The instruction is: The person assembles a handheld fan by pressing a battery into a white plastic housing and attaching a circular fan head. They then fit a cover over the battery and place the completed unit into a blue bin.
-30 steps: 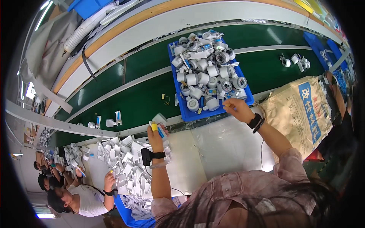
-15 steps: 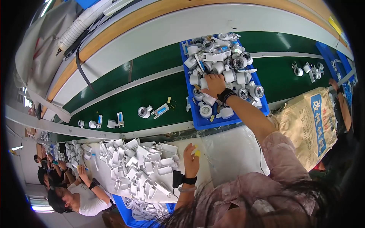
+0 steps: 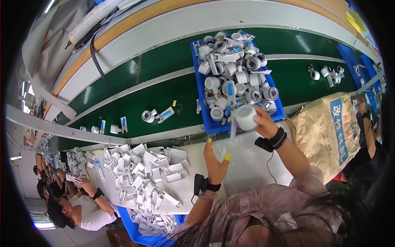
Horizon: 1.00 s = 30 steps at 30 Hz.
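Observation:
My right hand [image 3: 267,124] grips a white handheld fan part [image 3: 246,117] by its round, slotted head. Its narrow stem hangs down beside the head, over the near edge of a blue crate [image 3: 280,108]. The crate is heaped with similar round white fan parts, some with blue pieces showing. My left hand [image 3: 216,165] is raised over the pale work surface, thumb and fingers apart and holding nothing. Yellow covers sit on its thumb tip and one fingertip. Just left of it lies a pile of white plastic housing pieces [image 3: 144,173].
A green conveyor belt [image 3: 135,108] runs behind, carrying several loose fan parts. A brown paper sack [image 3: 323,138] stands at right. Below the pile is a blue bin [image 3: 131,226] of white pieces. A co-worker [image 3: 88,206] works at left; another person's arm [image 3: 367,127] shows far right.
My right hand has lifted out of the crate toward me, now with a fan part in it. My left hand has risen slightly and its fingers have spread.

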Motion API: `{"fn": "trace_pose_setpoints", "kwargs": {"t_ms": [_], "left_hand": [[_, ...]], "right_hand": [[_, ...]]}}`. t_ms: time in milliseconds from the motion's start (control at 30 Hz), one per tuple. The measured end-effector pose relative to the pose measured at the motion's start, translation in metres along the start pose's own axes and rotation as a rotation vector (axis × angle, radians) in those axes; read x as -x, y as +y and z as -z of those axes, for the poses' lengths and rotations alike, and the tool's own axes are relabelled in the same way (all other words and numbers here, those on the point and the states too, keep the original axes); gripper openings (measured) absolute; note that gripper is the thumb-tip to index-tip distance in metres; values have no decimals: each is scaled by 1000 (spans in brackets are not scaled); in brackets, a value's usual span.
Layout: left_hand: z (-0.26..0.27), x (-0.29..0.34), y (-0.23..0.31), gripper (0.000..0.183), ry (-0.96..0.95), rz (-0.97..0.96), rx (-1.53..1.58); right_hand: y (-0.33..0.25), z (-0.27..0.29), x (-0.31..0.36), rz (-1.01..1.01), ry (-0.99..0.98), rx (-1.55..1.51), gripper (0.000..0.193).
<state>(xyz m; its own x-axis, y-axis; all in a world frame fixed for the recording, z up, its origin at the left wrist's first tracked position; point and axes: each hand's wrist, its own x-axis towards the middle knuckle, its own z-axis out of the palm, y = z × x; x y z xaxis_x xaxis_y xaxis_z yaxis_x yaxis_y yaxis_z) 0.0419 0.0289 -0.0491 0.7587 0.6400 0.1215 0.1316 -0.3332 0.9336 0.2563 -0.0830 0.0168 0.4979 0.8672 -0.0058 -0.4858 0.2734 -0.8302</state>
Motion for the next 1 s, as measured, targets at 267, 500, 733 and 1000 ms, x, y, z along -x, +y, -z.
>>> {"fn": "trace_pose_setpoints", "kwargs": {"t_ms": [267,500,733,1000], "left_hand": [[0,1,29,43,-646,533,905],[6,29,48,48,-717,228,446],[8,53,26,39,-703,507,722],[12,60,64,29,-337,-240,-387]], "right_hand": [[17,4,119,-68,-30,-413,77],[41,13,164,-142,1,-610,70],[48,-2,170,-196,31,-573,63],[50,-4,174,-168,41,-425,51]]}}
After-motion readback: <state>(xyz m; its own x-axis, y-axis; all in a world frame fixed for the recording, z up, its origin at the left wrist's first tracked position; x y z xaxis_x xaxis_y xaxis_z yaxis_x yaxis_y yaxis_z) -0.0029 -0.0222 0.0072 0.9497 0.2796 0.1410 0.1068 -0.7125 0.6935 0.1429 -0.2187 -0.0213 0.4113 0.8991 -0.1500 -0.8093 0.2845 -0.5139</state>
